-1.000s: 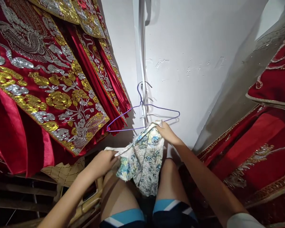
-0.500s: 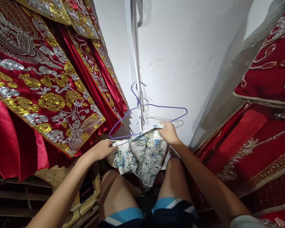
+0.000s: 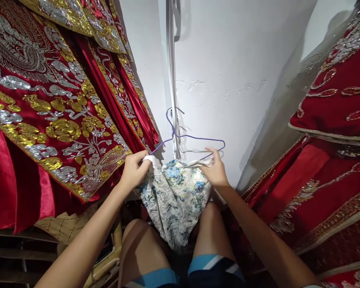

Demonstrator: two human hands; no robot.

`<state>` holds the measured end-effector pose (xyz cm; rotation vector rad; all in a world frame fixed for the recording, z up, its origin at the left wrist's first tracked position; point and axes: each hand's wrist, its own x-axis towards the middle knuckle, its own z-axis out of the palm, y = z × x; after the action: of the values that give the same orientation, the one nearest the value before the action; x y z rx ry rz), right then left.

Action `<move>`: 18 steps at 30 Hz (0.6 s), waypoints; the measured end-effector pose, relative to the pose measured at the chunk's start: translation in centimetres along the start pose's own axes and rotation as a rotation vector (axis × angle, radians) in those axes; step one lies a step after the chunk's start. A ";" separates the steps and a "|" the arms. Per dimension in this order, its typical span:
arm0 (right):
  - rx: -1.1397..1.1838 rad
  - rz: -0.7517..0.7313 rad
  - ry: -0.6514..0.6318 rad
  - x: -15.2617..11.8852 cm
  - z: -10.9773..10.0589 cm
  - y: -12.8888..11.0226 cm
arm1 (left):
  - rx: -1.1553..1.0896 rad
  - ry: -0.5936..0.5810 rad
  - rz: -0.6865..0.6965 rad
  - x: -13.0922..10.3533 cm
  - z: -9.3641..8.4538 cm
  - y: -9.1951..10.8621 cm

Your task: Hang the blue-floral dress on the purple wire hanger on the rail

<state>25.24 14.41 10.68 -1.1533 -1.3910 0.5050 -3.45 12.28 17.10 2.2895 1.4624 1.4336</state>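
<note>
A white garment with blue and green floral print (image 3: pixel 180 200) hangs between my hands, its top edge stretched sideways and its lower part tapering between my knees. At its upper left corner, my left hand (image 3: pixel 135 170) pinches the pale edging, close to the left end of a purple wire hanger (image 3: pixel 198 138). My right hand (image 3: pixel 215 170) grips the upper right edge, thumb under the cloth and index finger raised near the hanger's right end. The hanger's hook sits at a white vertical strip (image 3: pixel 170 72). Its bottom bar is mostly hidden behind the cloth.
Red garments with gold and silver sequins (image 3: pixel 66 128) hang at the left. More beaded red garments (image 3: pixel 342 96) hang at the right. Behind the hanger is a white wall (image 3: pixel 228 52) with flaked paint. A bamboo seat frame (image 3: pixel 103 270) stands low at the left.
My left hand has risen and brought the garment's left corner up over the hanger's left end. My right index finger has lifted off the cloth. The garment now hangs more spread out.
</note>
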 end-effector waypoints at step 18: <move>0.299 0.163 -0.497 2.4 -7.2 -3.3 | -0.141 -0.079 -0.135 1.2 -2.0 -0.9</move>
<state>31.24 12.70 16.16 -0.9331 -1.5753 1.1353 -5.41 12.86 18.55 2.0975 1.4149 1.3466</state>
